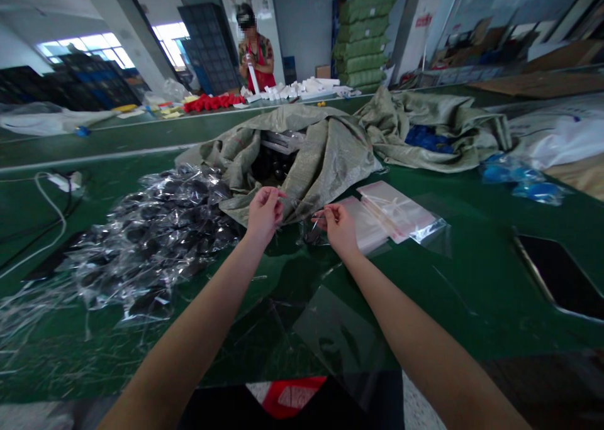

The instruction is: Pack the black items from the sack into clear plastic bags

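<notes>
My left hand [265, 216] is closed in a pinch in front of the open woven sack [335, 159]. Whatever sits between its fingertips is too small to make out. To the right, my right hand [340, 227] has thumb and fingers pressed together on a clear plastic bag [311, 234], which hangs beside the fingers. Inside the sack's mouth lie round black pieces [278, 166]. Stacks of flat clear bags [394, 210] lie just right of my right hand. Left of my left hand is a heap of black pieces in clear bags [165, 235].
A phone [561, 273] lies at the right. Behind stands a second woven sack [438, 128] with blue pieces, near blue bagged pieces [538, 191]. Cables [61, 210] and plastic strips [38, 310] are on the left. Across the table a co-worker [257, 59] handles a white piece.
</notes>
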A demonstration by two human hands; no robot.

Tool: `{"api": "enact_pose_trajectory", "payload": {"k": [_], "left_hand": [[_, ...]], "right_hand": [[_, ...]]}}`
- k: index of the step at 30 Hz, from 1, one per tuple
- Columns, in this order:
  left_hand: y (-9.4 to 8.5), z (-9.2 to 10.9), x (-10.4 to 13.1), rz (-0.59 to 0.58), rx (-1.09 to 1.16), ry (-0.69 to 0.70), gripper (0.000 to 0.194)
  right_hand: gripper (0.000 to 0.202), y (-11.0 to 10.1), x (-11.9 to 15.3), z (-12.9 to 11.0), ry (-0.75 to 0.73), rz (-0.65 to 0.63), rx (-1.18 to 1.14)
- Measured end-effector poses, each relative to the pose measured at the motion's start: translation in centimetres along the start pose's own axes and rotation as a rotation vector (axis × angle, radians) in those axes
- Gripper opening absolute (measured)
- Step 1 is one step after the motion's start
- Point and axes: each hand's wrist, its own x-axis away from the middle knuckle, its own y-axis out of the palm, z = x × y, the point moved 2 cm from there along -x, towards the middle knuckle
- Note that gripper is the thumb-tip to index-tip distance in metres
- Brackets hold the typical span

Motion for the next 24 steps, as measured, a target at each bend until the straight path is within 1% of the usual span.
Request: {"api": "enact_pose_trajectory", "payload": {"k": [2, 5, 8, 12, 16, 18, 21, 24], "left_hand": [[0.1, 0.2, -0.1, 0.021, 0.104, -0.031, 0.027], [0.1, 0.2, -0.3, 0.037, 0.124, -0.047, 0.026], [0.0, -0.2, -0.7, 0.065, 0.14, -0.033, 0.023], [0.3, -0.8, -1.0, 0.172, 0.182, -0.027, 0.022], [0.4, -1.1, -1.2, 0.261, 0.16, -0.025, 0.023], [0.0, -1.0, -1.3, 0.299, 0.145, -0.007, 0.023], [-1.2, -0.4, -1.8, 0.339, 0.137, 0.016, 0.023], [-2.1, 0.4, -2.2, 0.316, 0.178, -0.003, 0.022]], "right_hand": [[0.024, 0.1, 0.0, 0.0, 0.007, -0.009, 0.003], [0.023, 0.1, 0.1, 0.0, 0.019, -0.005, 0.006], [0.022, 0.2, 0.1, -0.2, 0.014, -0.002, 0.008], [0.022, 0.6, 0.4, -0.5, 0.008, -0.019, 0.01], [0.022, 0.7, 0.6, -0.5, 0.017, -0.01, 0.016], [0.021, 0.3, 0.4, -0.4, 0.033, 0.014, 0.016], [0.02, -0.6, -0.3, -0.1, 0.06, 0.073, 0.008], [0.017, -1.0, -0.7, 0.1, 0.058, 0.092, -0.02]]}}
